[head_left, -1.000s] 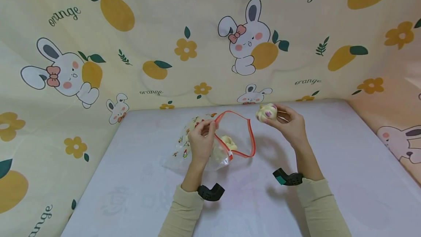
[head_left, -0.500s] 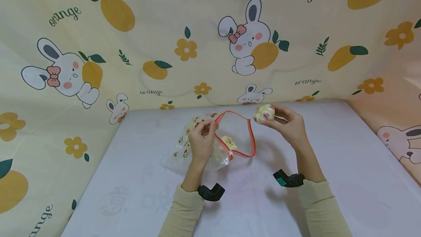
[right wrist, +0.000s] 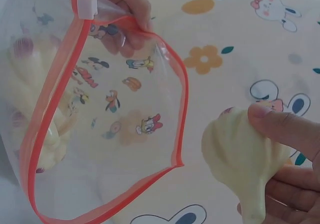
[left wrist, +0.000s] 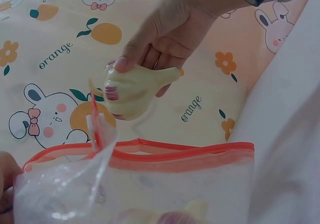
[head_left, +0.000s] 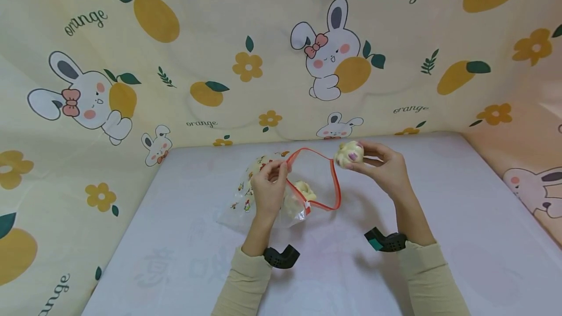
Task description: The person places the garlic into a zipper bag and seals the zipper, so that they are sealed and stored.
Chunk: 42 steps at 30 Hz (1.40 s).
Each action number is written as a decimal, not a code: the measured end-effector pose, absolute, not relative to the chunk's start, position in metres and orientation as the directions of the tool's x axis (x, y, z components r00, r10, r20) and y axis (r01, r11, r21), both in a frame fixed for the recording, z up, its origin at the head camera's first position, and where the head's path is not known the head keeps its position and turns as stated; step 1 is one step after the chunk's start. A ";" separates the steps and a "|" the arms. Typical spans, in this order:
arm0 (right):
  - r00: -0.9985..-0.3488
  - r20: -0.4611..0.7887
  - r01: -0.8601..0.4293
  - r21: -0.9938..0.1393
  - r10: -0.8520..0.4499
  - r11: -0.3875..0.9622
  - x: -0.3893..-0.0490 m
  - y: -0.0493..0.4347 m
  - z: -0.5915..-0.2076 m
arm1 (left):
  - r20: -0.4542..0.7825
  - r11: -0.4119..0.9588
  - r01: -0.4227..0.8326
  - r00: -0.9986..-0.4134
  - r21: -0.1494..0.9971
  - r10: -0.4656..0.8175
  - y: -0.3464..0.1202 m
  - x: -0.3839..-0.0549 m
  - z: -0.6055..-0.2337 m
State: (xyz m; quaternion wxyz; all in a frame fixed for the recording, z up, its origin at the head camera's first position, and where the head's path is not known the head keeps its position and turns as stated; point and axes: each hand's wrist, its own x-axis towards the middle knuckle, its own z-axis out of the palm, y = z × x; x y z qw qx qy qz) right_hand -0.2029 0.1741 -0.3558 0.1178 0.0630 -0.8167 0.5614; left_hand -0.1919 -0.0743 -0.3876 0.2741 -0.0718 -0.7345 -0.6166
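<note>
The garlic point(head_left: 350, 154) has moved toward the bag point(head_left: 293, 211) since a second ago and is now just beside its open rim point(head_left: 336, 184). It is cream, with purple patches and a narrow stem. It sits pinched between the right hand's point(head_left: 388, 167) thumb and fingers. The left hand point(head_left: 270, 188) pinches the rim; another bulb point(head_left: 307, 190) shows inside the bag

Garlic point(right wrist: 240, 144) Beside an Open Bag point(right wrist: 162, 94)

The right hand point(right wrist: 295, 136) holds the pale yellow garlic just beside the bag. The bag is see-through, with a red edge point(right wrist: 44, 116) and a white slider point(right wrist: 87, 7). More garlic point(right wrist: 42, 99) sits inside. The left hand point(right wrist: 127, 7) holds the bag near the top. The cloth point(right wrist: 242, 79) behind has bunnies point(right wrist: 267, 7) and flowers point(right wrist: 204, 59).
</note>
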 end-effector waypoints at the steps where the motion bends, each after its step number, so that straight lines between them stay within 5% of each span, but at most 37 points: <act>1: -0.964 0.266 -0.238 -0.901 0.027 0.363 -0.202 0.174 -0.355 | 0.493 0.229 0.445 -0.838 0.866 -0.233 -0.074 -0.192 -0.388; 42: -0.953 0.298 -0.293 -0.863 -0.055 0.412 -0.193 0.147 -0.355 | 0.481 0.197 0.444 -0.845 0.874 -0.231 -0.076 -0.191 -0.386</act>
